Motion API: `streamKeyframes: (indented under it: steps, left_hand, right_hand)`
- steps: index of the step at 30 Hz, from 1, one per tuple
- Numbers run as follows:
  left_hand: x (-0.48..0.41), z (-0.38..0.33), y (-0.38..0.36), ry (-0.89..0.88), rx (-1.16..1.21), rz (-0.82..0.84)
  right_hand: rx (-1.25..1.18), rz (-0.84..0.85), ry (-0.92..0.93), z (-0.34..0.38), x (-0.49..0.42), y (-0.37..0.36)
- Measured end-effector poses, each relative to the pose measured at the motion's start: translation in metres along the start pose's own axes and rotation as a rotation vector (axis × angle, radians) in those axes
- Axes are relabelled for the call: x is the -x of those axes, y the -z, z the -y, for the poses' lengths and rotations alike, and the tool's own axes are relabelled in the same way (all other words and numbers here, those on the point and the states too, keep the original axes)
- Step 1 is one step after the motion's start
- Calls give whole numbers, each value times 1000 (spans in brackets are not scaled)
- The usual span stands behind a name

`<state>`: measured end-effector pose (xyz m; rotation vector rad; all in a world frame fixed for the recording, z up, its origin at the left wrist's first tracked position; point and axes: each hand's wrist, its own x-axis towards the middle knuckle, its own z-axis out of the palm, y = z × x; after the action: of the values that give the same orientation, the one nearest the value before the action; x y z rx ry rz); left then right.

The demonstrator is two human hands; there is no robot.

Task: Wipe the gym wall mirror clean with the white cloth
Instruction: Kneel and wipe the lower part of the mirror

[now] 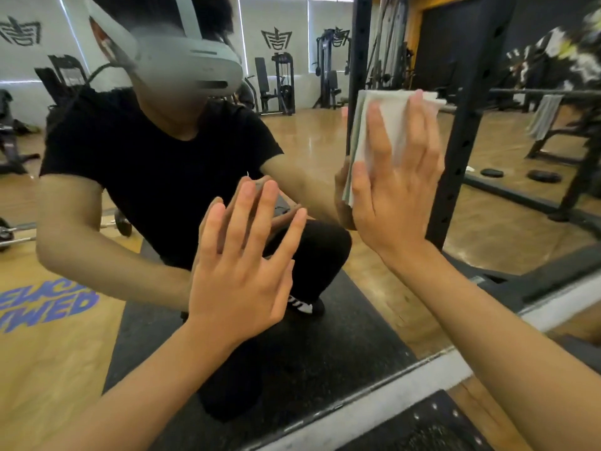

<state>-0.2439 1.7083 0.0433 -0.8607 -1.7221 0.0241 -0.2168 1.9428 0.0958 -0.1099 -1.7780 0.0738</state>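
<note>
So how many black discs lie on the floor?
2, reflected in the gym wall mirror: one round black disc, another just right of it. Others may be hidden.

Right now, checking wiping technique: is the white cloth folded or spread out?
Folded: white cloth shows stacked layer edges beside the right hand.

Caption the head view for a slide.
Right hand presses the cloth to the mirror; left hand rests open on it.

Black rack upright, grey towel, weight machines
</note>
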Motion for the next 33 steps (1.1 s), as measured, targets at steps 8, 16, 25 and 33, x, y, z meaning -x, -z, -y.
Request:
streamKeyframes:
  steps: [8, 16, 25, 33]
  left_hand:
    - [-3, -2, 2, 18, -3, -37]
    - [-22, -37, 3, 41, 120, -75]
    - [-49, -78, -30, -18, -70, 66]
    - [-42, -80, -41, -22, -245, 49]
  right_hand:
    - [-17, 200, 117, -65, 101, -6]
    - [-151, 172, 163, -94, 132, -20]
    - [-246, 239, 152, -97, 148, -18]
    - [-270, 307, 109, -88, 137, -9]
